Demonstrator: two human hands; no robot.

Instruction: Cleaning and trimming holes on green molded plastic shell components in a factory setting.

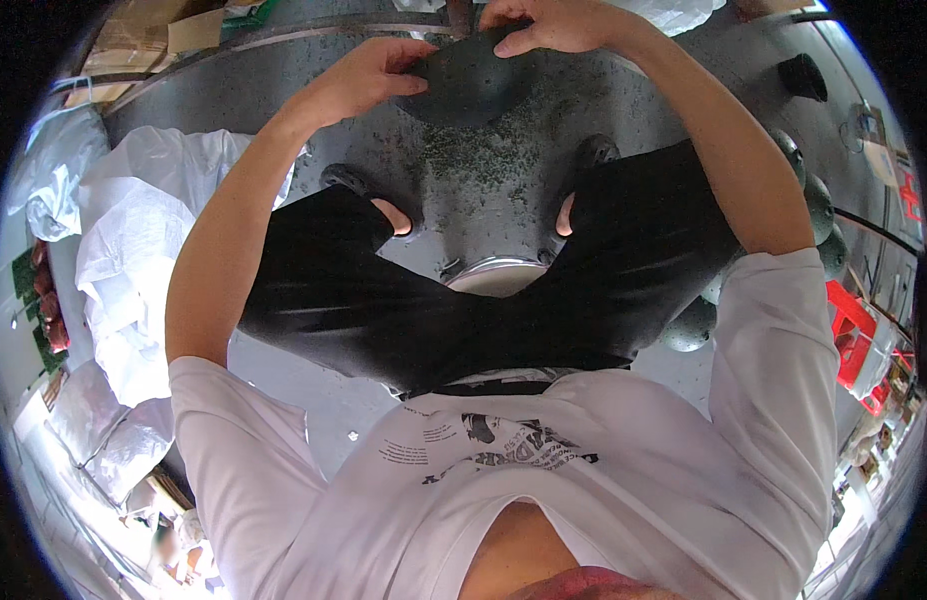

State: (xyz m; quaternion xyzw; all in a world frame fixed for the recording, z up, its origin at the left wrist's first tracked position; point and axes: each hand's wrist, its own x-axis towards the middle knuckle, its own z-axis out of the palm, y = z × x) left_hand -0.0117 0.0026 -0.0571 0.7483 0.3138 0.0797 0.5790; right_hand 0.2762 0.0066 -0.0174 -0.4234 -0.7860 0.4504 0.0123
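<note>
A dark, round, smooth-looking thing (470, 85) is at the top of the head view, beyond my knees. What kind of thing it is I cannot make out. My left hand (375, 75) is at its left edge, with fingers and thumb curved against the side. From the upper right, my right hand (553, 25) grips its far edge, the thumb pressed on the dark surface. Directly beyond it stands an upright brown bar (459, 17). Small green flecks (478, 160) lie scattered on the grey floor below it.
Between my legs is a pale round seat (498, 277) with a shiny rim. White plastic sheeting (133, 250) lies to the left. Round dark green things (689, 327) sit by my right side, near a red crate (855, 335). A black pot (803, 77) stands far right.
</note>
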